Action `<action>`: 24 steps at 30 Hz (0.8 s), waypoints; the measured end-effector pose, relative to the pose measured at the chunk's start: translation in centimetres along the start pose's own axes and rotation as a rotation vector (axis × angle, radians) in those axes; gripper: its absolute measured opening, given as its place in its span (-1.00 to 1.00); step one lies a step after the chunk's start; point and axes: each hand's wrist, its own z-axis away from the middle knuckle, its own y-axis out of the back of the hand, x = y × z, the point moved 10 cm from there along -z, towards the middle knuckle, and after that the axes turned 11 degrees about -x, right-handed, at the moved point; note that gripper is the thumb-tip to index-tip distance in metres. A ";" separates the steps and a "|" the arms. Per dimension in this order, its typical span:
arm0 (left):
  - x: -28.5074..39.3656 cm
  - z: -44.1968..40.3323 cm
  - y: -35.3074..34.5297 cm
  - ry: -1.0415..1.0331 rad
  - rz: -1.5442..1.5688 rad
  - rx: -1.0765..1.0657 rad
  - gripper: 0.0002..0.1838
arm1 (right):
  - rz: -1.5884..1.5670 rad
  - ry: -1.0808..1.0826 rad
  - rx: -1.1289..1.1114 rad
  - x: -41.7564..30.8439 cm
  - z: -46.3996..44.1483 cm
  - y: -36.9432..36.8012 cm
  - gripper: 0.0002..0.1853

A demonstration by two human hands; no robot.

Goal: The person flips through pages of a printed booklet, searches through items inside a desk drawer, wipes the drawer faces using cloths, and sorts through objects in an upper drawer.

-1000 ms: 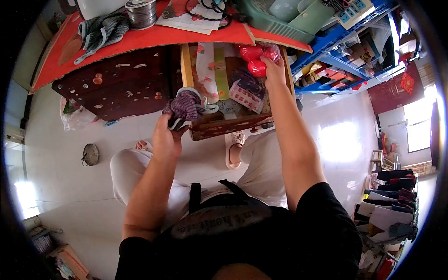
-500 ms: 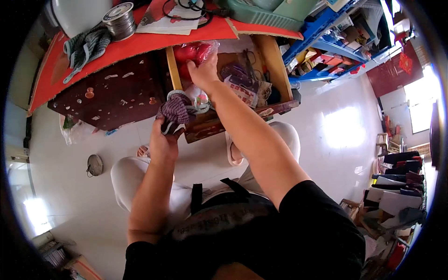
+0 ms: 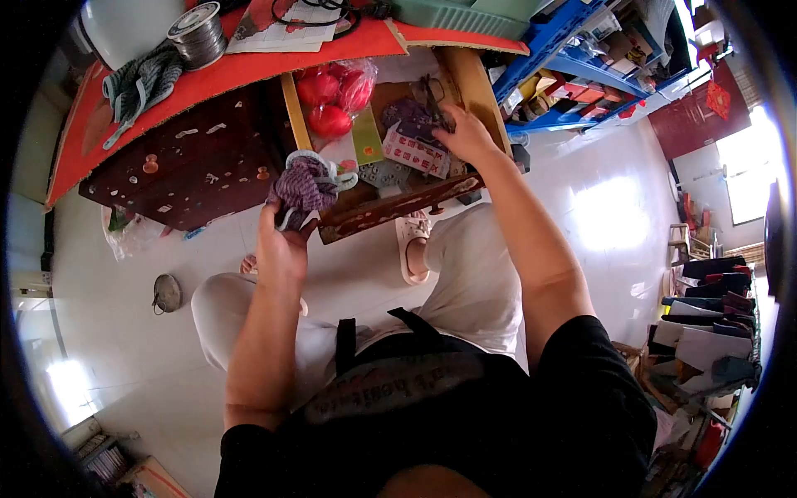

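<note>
My left hand is closed around a bunched purple-and-grey knitted work glove with pale cuffs, held just in front of the drawer's left corner. Inside the open wooden drawer, my right hand reaches down at the right side. Its fingers are bent beside a dark purple patterned bundle; what is between them, if anything, is hidden. Below that bundle lies a white packet with red print. Red round things in clear plastic fill the drawer's left part, with a yellow-green card beside them.
Above the drawer, the red tabletop carries a spool of solder wire, a grey glove, papers, a black cable and a green plastic basket. A blue shelf stands close on the right. My knees are below the drawer.
My right hand has left the red plastic-wrapped things and moved right within the drawer, uncovering the card and packet. My left hand still holds the glove, slightly shifted left.
</note>
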 end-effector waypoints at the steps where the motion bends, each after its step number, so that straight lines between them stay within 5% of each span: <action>1: 0.1 0.0 -0.1 -0.001 -0.001 0.001 -0.70 | 0.046 -0.008 -0.097 0.4 -0.1 -1.2 -0.37; 11: -0.3 -0.4 0.6 0.019 0.013 0.006 -0.70 | 0.094 -0.008 -0.271 0.0 -0.3 -4.0 -0.46; 13: -0.2 -0.3 0.4 0.015 0.021 -0.003 -0.70 | 0.081 0.233 -0.253 -1.8 -0.1 -4.5 -0.43; 17: -0.2 -0.2 0.3 0.019 0.008 0.011 -0.69 | -0.054 0.153 -0.230 -2.4 0.4 -4.3 -0.39; 20: -0.3 -0.1 0.3 0.027 -0.006 0.021 -0.67 | 0.189 0.157 -0.331 -3.2 0.4 -5.1 -0.35; 24: -0.4 -0.1 0.4 0.044 -0.004 0.031 -0.68 | 0.020 0.102 -0.259 -1.3 -0.4 -4.3 -0.49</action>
